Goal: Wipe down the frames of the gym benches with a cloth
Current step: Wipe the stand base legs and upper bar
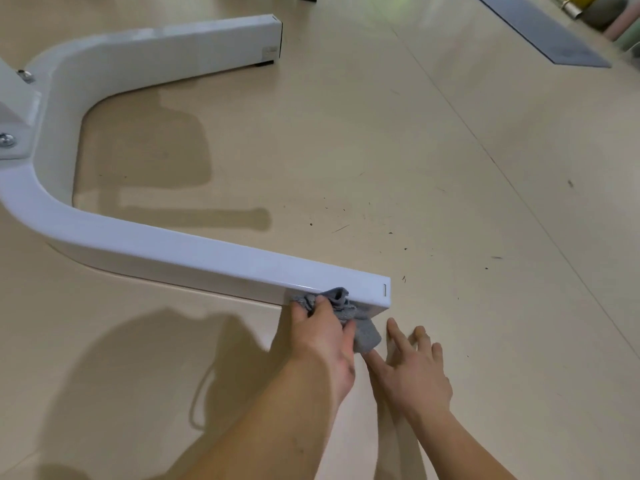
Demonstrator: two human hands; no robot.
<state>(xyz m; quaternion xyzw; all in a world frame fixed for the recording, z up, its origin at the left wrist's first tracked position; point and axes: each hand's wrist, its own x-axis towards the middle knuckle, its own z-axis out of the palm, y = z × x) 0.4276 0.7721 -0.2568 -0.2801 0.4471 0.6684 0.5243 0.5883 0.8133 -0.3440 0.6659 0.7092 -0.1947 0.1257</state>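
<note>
Cloth: grey, crumpled, pressed against the side face of the frame's near leg, just short of the leg end; lower fold hanging toward the floor.
Left hand: gripping the cloth, fingers curled round it, just short of the leg end.
Right hand: below the leg end, just beside the cloth; fingers straight and spread, tips on the floor, holding nothing.
Frame: white square tube bent into a U, low on the floor; second leg well beyond the leg end.
Bolts: on a bracket at the bend, far from the leg end.
Floor: glossy beige, dark specks scattered just beyond the leg end.
Mat: dark grey, far beyond the leg end.
</note>
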